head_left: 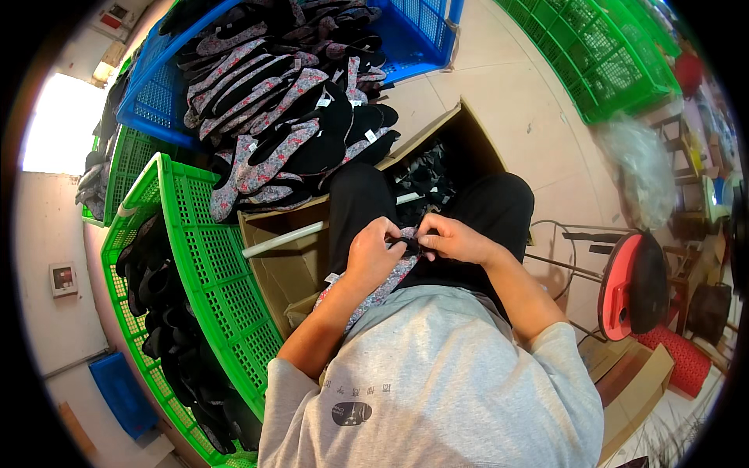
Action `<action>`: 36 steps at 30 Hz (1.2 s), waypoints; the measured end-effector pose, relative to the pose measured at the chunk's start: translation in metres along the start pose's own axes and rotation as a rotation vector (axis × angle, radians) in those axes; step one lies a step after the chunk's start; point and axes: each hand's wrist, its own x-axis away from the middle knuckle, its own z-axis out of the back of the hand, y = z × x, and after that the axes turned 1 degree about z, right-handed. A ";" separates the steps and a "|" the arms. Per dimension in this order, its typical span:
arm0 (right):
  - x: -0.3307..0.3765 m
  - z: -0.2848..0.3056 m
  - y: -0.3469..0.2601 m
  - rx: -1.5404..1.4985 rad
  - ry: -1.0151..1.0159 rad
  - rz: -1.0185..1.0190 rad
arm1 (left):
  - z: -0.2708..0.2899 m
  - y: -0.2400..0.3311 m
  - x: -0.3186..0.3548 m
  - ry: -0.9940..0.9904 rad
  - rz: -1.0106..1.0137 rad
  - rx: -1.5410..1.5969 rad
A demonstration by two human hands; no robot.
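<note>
In my lap lies a floral-and-black fabric piece [388, 287] with a small white tag on its left end. My left hand [370, 253] is closed in a pinch on the piece's black edge. Close by on the right, my right hand [456, 240] pinches the same edge between thumb and fingers. The fingertips of both hands nearly meet there and hide part of the edge. Under my knees is an open cardboard box [488, 144] with dark scraps [425, 175] inside. A white rod [289, 238] crosses it.
A pile of similar floral-and-black pieces [289, 148] spills from a blue crate [160, 97] ahead. At my left stands a green crate [222, 265] holding black pieces [175, 335]. Another green crate [597, 58] is far right. A red-and-black round stool [620, 285] stands at right.
</note>
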 end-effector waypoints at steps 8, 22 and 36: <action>0.008 -0.023 0.042 -0.526 0.213 0.145 | 0.014 0.009 -0.011 0.006 -0.558 -0.238; 0.000 -0.039 0.059 -0.704 0.338 0.294 | 0.006 0.000 -0.020 -0.094 -0.520 -0.197; 0.000 -0.075 0.052 -0.067 0.441 0.410 | -0.014 -0.012 -0.006 0.252 -0.217 -0.065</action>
